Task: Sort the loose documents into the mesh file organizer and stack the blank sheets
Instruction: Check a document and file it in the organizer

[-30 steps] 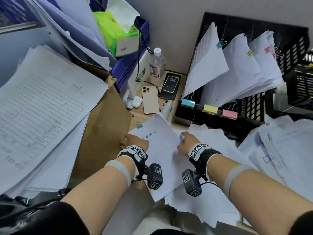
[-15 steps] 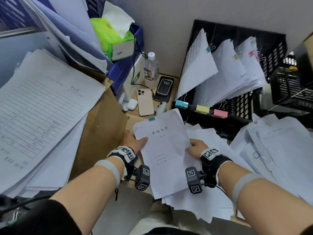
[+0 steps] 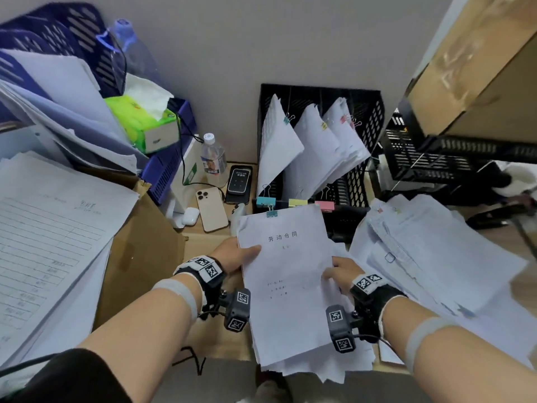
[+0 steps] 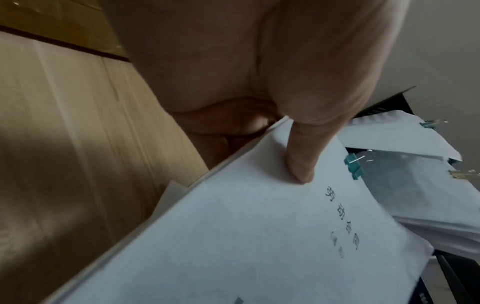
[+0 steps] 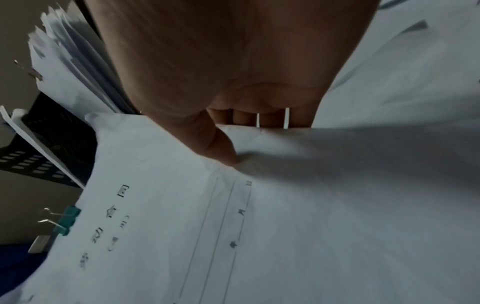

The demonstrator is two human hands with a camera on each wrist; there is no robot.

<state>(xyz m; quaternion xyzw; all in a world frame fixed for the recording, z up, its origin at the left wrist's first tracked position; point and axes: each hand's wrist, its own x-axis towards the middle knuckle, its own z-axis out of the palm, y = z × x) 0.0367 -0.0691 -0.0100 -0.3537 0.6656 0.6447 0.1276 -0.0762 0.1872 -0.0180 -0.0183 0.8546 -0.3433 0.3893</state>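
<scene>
A clipped document point(image 3: 287, 274) with printed characters and a teal binder clip point(image 3: 271, 213) at its top edge is held above the desk. My left hand point(image 3: 236, 255) pinches its left edge, thumb point(image 4: 298, 164) on top of the clipped document point(image 4: 259, 236). My right hand point(image 3: 338, 271) pinches the right edge, thumb point(image 5: 223, 152) on the clipped document point(image 5: 285, 226), fingers underneath. The black mesh file organizer point(image 3: 363, 181) stands behind, holding three clipped bundles point(image 3: 308, 152). Loose sheets point(image 3: 436, 266) lie in a heap at the right.
A gold phone point(image 3: 211, 209), earbud case point(image 3: 190, 215), power bank point(image 3: 239, 180) and water bottle point(image 3: 212, 158) sit at the back. A cardboard box point(image 3: 145, 242) under stacked forms point(image 3: 49, 228) fills the left. A blue tray point(image 3: 171, 167) with a green tissue pack point(image 3: 142, 123) stands behind it.
Both hands took hold of the clipped document on the desk and lifted it, turning it upright toward the organizer. The head view tilted upward.
</scene>
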